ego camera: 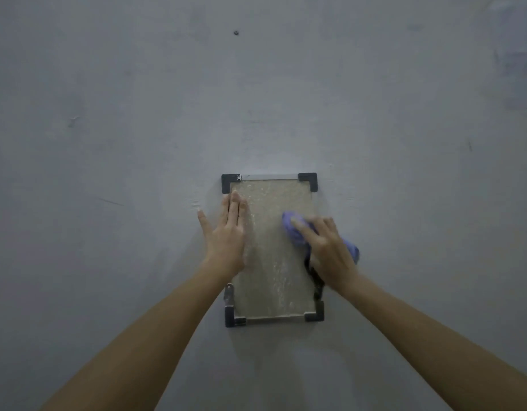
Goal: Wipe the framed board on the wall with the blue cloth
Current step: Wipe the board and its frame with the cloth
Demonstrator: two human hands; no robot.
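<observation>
**A:** Head view, item one?

**B:** Board (274,247), framed, hung on the wall (108,143). It sits between the two hands, long axis upright, face turned out toward the person. Dark corner pieces show above both hands and below both wrists. The surface looks mottled and dull.

**A:** Handling?

**B:** Stiff and flat, I'd judge, probably light. The glazing may be fragile, so press evenly. It may swing on its fixing if pushed sideways, so steady it by the frame edge, not the middle.

**A:** Item two?

**B:** Cloth (294,229), blue, soft, bunched. It lies under the right hand (327,247), against the board's right side. One fold pokes out past the fingertips, another behind the wrist.

**A:** Hands?

**B:** Right hand has its fingers curled over the cloth, pressing it to the board. Left hand (226,232) is flat and spread, holding nothing, palm on the board's left edge, thumb out on the wall.

**A:** Anything else?

**B:** A dark strap or shadow below the right hand; cannot tell which.
</observation>
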